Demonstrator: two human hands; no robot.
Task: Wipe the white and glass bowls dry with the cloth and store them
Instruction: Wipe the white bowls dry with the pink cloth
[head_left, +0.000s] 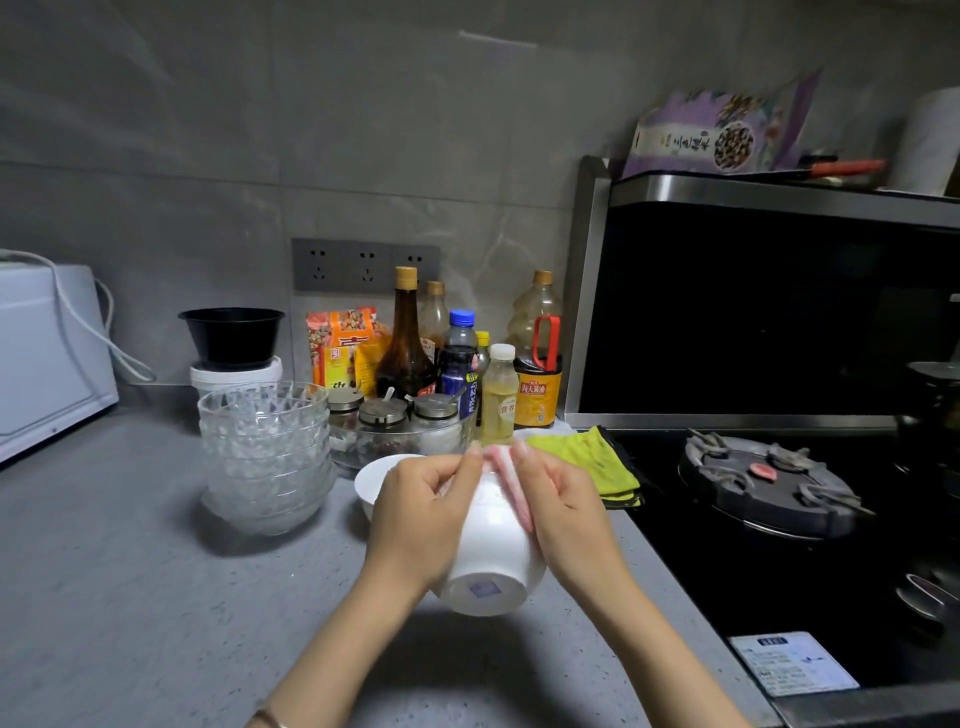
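Observation:
I hold a white bowl (491, 558) tipped away from me above the grey counter, its foot ring facing the camera. My left hand (423, 512) grips its left side and rim. My right hand (558, 506) presses a pink and white cloth (511, 480) against the bowl's right wall and over the rim. Behind the held bowl a second white bowl (376, 475) sits on the counter, partly hidden. A stack of several glass bowls (267, 454) stands to the left.
Sauce bottles (408, 338) and lidded seasoning jars (397, 423) crowd the back wall. A yellow cloth (587, 460) lies beside the black gas stove (769, 480) on the right. A white appliance (49, 353) stands far left, a black bowl (234, 335) on a white tub behind the stack.

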